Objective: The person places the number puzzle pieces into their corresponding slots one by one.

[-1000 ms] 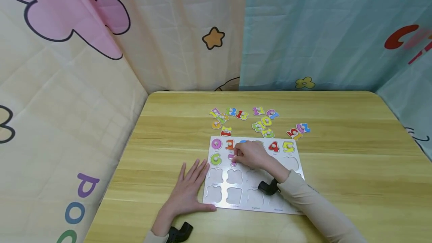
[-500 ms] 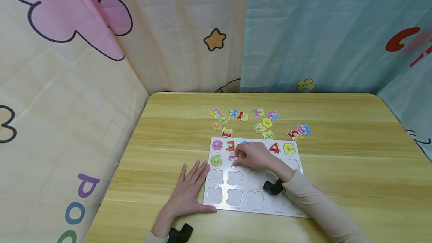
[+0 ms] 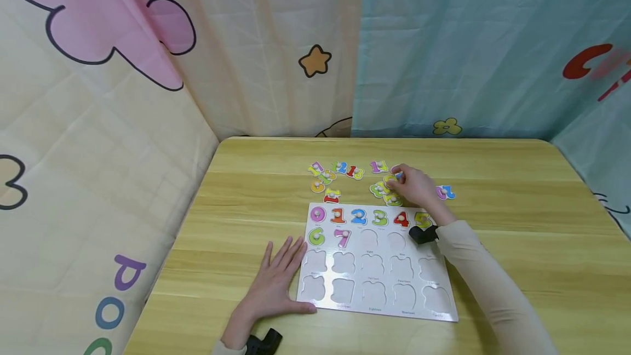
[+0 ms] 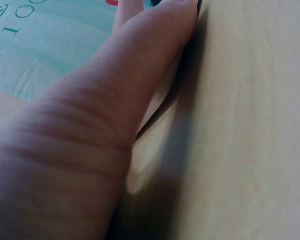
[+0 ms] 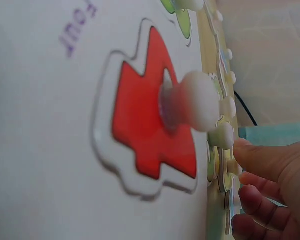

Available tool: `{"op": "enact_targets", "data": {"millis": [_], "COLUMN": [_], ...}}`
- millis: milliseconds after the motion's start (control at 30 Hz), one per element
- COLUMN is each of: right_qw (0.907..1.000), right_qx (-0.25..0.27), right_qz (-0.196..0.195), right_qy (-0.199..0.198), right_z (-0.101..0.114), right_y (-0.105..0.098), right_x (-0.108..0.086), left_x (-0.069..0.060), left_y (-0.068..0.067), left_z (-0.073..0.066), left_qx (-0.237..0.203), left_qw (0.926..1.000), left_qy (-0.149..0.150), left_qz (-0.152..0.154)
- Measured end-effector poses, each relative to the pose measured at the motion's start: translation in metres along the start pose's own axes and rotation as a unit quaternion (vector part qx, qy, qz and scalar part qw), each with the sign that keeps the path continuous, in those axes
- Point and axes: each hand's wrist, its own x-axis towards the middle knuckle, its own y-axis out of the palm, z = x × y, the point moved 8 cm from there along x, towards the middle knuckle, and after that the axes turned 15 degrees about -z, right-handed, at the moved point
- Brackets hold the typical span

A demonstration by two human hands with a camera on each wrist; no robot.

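A white number puzzle board (image 3: 354, 248) lies on the table, with 0 to 5 in its top row. Below them sit a green 6 (image 3: 316, 236) and a purple 7 (image 3: 342, 237). My left hand (image 3: 275, 279) rests spread at the board's left edge, thumb at the near left corner. Beyond the board, my right hand (image 3: 416, 186) is over a cluster of yellow number pieces (image 3: 379, 189), thumb and fingers bent around a knob (image 5: 233, 167). Whether they pinch it is unclear. The red 4 (image 5: 137, 120) fills the right wrist view.
Several knobbed number pieces (image 3: 326, 176) lie beyond the board's left half. A purple-and-blue piece (image 3: 445, 192) lies right of my right hand. A black wrist camera (image 3: 423, 234) partly covers the yellow 5. Printed curtains (image 3: 266, 70) stand behind the wooden table (image 3: 517, 207).
My right hand has let go of the purple 7, now lying in its recess, and moved up and right to the loose pieces. My left hand has stayed in place.
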Motion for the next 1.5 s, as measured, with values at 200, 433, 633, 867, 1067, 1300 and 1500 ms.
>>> {"op": "enact_targets", "data": {"millis": [200, 433, 633, 867, 1067, 1300, 1500], "right_qw": [0.9998, 0.9996, 0.9999, 0.9991, 0.9845, 0.9746, 0.9727], "right_qx": [-0.019, -0.025, -0.015, 0.030, 0.049, 0.036, 0.041], "right_qz": [-0.003, -0.002, -0.002, 0.009, 0.083, 0.129, 0.148], "right_qy": [0.000, -0.014, -0.008, -0.029, -0.147, -0.180, -0.174], "right_z": [-0.007, -0.009, -0.010, 0.016, 0.065, 0.078, 0.082], "right_y": [0.003, 0.005, 0.003, -0.009, 0.003, 0.018, 0.024], "right_x": [-0.002, -0.002, -0.002, -0.022, -0.068, -0.095, -0.101], "left_x": [-0.001, 0.000, 0.000, 0.000, 0.003, 0.002, 0.001], "left_y": [0.000, -0.002, 0.000, 0.000, 0.000, 0.001, 0.001], "left_z": [-0.001, -0.002, -0.001, -0.001, 0.001, 0.001, 0.001], "left_qx": [-0.005, -0.009, -0.007, -0.008, 0.001, 0.002, 0.001], "left_qw": [0.9999, 0.9999, 1.0000, 1.0000, 0.9999, 0.9999, 0.9999], "left_qy": [0.005, 0.000, 0.000, -0.002, -0.003, -0.005, -0.004], "left_qz": [-0.008, -0.005, 0.001, 0.004, 0.010, 0.013, 0.013]}}
